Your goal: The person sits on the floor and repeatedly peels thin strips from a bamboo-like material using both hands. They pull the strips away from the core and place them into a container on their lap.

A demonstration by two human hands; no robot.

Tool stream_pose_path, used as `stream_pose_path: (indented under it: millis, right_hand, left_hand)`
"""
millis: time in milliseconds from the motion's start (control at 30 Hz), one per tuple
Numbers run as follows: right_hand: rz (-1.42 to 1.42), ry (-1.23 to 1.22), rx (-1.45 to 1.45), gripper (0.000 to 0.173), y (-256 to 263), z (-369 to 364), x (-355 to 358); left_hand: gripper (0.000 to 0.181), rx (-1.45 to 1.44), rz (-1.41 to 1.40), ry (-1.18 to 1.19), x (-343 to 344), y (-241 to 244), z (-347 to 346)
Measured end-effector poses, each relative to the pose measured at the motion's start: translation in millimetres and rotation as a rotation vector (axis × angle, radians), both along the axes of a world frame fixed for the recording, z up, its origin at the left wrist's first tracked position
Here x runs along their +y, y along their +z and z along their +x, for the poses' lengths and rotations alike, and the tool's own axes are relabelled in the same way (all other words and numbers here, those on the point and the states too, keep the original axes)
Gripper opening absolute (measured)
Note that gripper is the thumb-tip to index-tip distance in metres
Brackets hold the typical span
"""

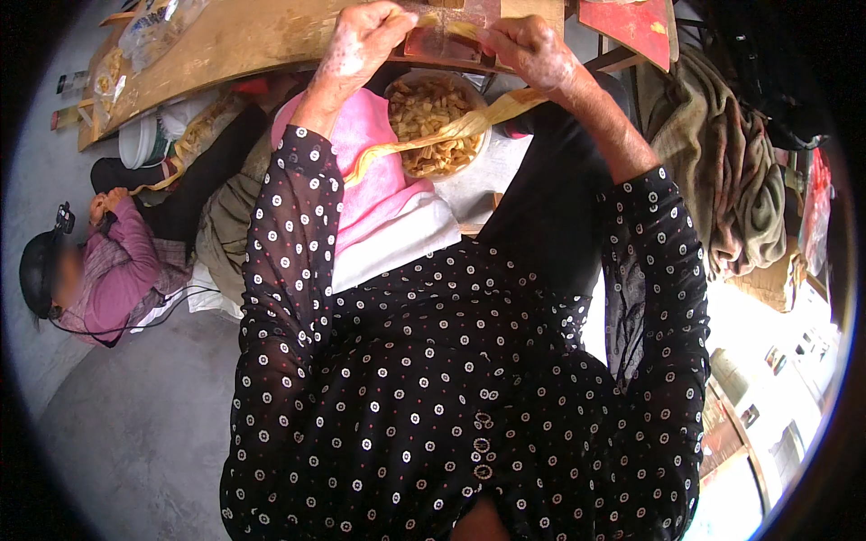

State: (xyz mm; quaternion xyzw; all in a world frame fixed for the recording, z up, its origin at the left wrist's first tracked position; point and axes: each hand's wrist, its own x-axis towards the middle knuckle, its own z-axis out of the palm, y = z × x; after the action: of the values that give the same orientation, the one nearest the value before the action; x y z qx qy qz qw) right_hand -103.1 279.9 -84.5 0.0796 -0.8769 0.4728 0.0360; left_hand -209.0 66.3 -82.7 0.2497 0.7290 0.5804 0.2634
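Both of my hands are raised at the top of the view, over the near edge of a wooden table. My left hand [369, 42] and my right hand [531, 51] each pinch pale yellow fibrous material, a short piece of which shows between them. A long, flat yellowish strip [467, 126] runs from below my right hand across a round tub to the pink cloth [372, 128] on my lap. In the tub lie many small folded, yellow-brown pieces [429, 111]. What the strip is made of, I cannot tell.
The wooden table [270, 37] carries plastic bags [152, 37]. At the left a co-worker [122, 277] sits, holding another strip, near a white bucket [139, 142]. A brown blanket [717, 155] hangs at the right beside a red board [632, 24].
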Motion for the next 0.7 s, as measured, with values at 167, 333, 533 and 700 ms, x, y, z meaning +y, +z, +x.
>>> stream_pose_path:
  millis: [167, 333, 533, 700]
  right_hand:
    - [0.049, 0.01, 0.098, 0.034, 16.1, 46.5, -6.6]
    - [-0.104, -0.028, -0.085, 0.025, 35.1, 92.8, -35.6]
    - [-0.208, 0.032, -0.074, 0.016, 42.2, 138.6, -67.5]
    - [-0.226, 0.075, -0.113, 0.014, 47.0, 160.1, -82.9]
  left_hand:
    - [0.028, 0.187, -0.169, -0.031, -25.3, 9.9, 24.7]
    - [0.044, 0.257, -0.356, -0.179, -41.2, -1.5, 48.0]
    - [0.047, 0.625, -0.355, -0.203, -57.9, 14.0, 83.1]
    - [0.037, 0.217, -0.306, -0.286, -59.8, 59.3, 135.1]
